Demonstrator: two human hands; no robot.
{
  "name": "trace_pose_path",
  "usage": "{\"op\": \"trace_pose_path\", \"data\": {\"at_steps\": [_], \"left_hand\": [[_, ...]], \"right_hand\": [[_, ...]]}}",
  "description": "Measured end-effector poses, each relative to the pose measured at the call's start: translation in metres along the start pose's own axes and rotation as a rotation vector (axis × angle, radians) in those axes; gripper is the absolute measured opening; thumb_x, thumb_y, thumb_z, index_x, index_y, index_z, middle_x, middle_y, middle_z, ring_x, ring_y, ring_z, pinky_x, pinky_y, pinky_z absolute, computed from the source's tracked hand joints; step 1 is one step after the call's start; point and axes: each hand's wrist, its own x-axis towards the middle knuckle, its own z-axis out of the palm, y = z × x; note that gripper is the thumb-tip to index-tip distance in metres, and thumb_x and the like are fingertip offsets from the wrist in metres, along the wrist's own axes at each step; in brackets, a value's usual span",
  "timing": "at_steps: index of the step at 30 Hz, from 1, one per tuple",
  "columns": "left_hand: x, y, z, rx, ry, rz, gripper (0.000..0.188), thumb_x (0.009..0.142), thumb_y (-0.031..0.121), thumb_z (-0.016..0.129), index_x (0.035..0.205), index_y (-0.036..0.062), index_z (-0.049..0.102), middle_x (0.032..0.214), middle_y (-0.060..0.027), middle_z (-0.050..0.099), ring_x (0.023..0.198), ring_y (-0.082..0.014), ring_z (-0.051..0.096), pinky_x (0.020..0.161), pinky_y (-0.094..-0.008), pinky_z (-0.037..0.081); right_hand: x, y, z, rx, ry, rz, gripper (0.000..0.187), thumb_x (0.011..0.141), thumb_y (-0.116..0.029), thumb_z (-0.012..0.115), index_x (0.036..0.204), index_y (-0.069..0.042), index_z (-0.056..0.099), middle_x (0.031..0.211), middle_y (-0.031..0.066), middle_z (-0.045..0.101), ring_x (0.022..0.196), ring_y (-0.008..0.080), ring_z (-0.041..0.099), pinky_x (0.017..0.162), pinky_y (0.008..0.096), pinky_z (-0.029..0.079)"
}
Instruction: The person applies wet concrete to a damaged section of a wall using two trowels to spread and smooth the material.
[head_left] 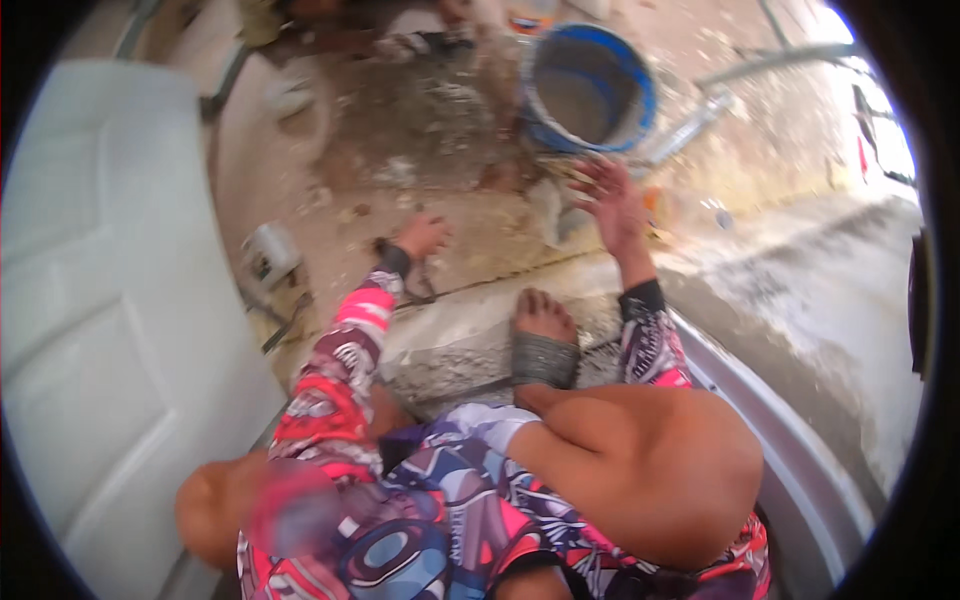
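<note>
My right hand (615,205) reaches forward with its fingers spread and nothing in it. Just beyond its fingertips stands a blue bucket (642,82), with a grey wet-looking mix (582,105) inside. My left hand (424,236) is low over the floor, left of the middle. Its fingers are blurred, so whether it grips anything does not show. A thin dark object (424,290) lies beside that hand, too smeared to name. To the left of it a white container (271,252) lies on the floor.
A white panelled door (90,300) fills the left side. At my right runs a pale metal frame (780,420), with a wet grey surface (820,290) beyond. My foot (545,320) rests by a rough sill (460,345). A long grey bar (690,128) lies right of the bucket.
</note>
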Motion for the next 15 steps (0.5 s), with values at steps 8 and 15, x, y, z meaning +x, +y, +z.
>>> {"op": "trace_pose_path", "data": {"at_steps": [8, 15], "left_hand": [[-0.015, -0.005, 0.064, 1.245, 0.298, 0.063, 0.045, 0.086, 0.042, 0.06, 0.112, 0.0074, 0.069, 0.109, -0.0211, 0.067, 0.102, -0.0409, 0.063, 0.09, -0.0487, 0.049], [-0.043, -0.019, 0.072, 1.066, 0.419, 0.131, 0.043, 0.085, 0.036, 0.061, 0.113, 0.0046, 0.068, 0.108, -0.0231, 0.068, 0.102, -0.0388, 0.065, 0.09, -0.0457, 0.05]], "right_hand": [[0.036, -0.021, -0.011, -0.508, 0.204, -0.366, 0.031, 0.099, -0.023, 0.059, 0.123, -0.004, 0.064, 0.106, 0.0086, 0.072, 0.088, 0.0149, 0.068, 0.071, 0.028, 0.053], [0.139, -0.06, -0.036, -1.456, 0.153, -0.467, 0.033, 0.086, -0.023, 0.068, 0.115, -0.006, 0.07, 0.105, 0.0169, 0.072, 0.097, 0.0311, 0.07, 0.086, 0.039, 0.054]]}}
